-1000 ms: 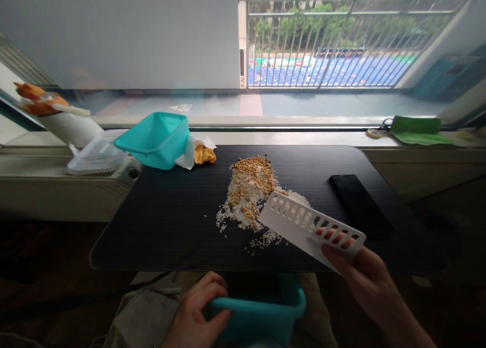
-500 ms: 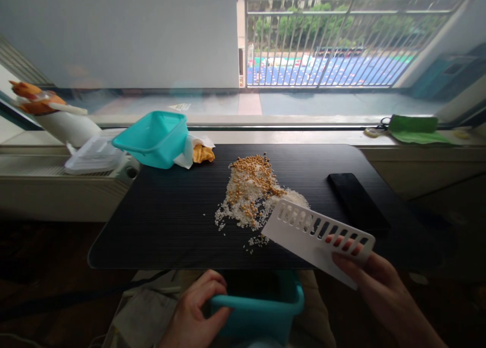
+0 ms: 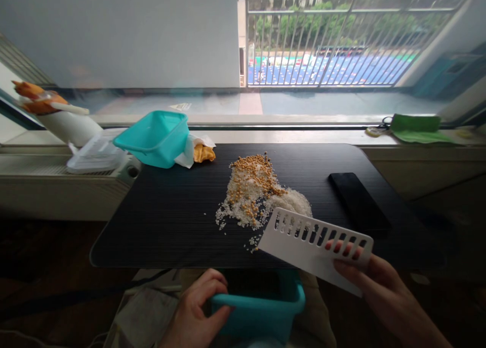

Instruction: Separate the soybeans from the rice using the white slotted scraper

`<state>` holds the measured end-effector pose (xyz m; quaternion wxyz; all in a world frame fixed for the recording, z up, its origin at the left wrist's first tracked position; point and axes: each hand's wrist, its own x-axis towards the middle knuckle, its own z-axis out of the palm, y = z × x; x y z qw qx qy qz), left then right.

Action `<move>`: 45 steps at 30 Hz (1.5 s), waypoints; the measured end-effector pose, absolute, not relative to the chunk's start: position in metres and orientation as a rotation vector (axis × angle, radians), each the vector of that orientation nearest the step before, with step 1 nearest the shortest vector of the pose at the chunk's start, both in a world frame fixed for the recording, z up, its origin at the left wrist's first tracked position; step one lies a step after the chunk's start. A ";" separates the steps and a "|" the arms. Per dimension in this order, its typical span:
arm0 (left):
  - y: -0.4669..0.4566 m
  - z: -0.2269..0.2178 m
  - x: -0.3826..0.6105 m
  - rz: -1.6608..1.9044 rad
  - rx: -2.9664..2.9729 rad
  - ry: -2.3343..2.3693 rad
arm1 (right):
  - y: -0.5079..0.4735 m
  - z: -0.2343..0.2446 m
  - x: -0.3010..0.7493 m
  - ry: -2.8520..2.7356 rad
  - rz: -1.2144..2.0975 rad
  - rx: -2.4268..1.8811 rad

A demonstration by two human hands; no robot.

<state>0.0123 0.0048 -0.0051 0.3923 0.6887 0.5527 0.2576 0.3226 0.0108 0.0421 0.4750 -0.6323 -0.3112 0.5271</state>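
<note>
A heap of white rice mixed with yellow beans (image 3: 258,193) lies in the middle of the black table (image 3: 167,221). My right hand (image 3: 370,282) grips a white slotted plastic panel (image 3: 299,239), tilted with its lower edge on the table at the near side of the heap. Fingers show through the slots. My left hand (image 3: 197,310) is closed on the rim of a teal plastic bin (image 3: 261,312) held below the table's near edge.
A second teal bin (image 3: 154,138) sits tilted at the back left beside a clear lid (image 3: 94,156), a white roll (image 3: 70,125) and crumpled white and yellow wrapping (image 3: 199,150). A black phone (image 3: 359,201) lies at the right. A green cloth (image 3: 417,128) rests on the sill.
The white panel has slid toward me and lowered, uncovering a mound of rice behind it. My left hand has stayed on the teal bin.
</note>
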 end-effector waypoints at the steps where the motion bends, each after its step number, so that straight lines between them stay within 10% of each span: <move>1: 0.005 -0.005 0.012 0.657 1.750 1.402 | 0.011 0.043 0.323 -0.769 1.292 -1.544; 45: 0.003 0.003 -0.017 0.685 1.665 1.586 | 0.039 0.026 0.272 -1.220 1.415 -1.267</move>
